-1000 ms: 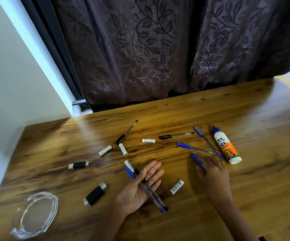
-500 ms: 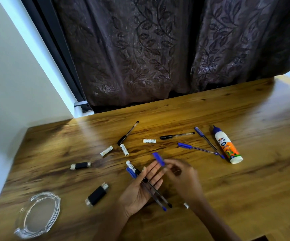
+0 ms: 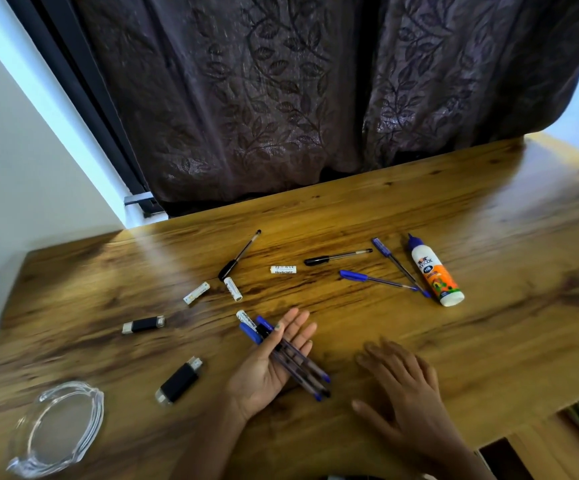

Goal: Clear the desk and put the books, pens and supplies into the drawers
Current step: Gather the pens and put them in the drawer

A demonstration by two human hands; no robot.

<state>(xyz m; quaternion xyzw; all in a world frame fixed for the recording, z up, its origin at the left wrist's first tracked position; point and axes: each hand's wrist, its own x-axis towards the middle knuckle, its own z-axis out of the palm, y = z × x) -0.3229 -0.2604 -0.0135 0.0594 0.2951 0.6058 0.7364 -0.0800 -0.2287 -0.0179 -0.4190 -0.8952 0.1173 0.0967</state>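
The left hand (image 3: 274,362) lies palm up on the bench (image 3: 489,341), fingers straight and relaxed, with three pens (image 3: 293,362) resting loose across the palm; nothing curls round them, so they sit there only by their own weight. Their tips stick out past the heel of the palm toward the right hand (image 3: 402,379), which hovers or rests flat just beside them, fingers spread and holding nothing. If the left hand lifts or tilts before its fingers fold over, I reckon the pens roll off and scatter, and round barrels on smooth wood may run to the near edge. A battery (image 3: 245,319) lies just beyond the left fingertips, touching or nearly touching the pen caps, and a careless sweep could send it rolling too. Farther out from the right hand lie two blue pens (image 3: 374,280), crossing at their tips beside the glue bottle (image 3: 435,273); grabbing one could drag the other or nudge the bottle, which lies on its side and might roll. Two black pens (image 3: 336,256) and more batteries (image 3: 283,269) sit beyond the left hand, two black drives (image 3: 179,381) to its left, and a glass dish (image 3: 63,427) far left near the edge. No drawer shows, so the carry may be long.
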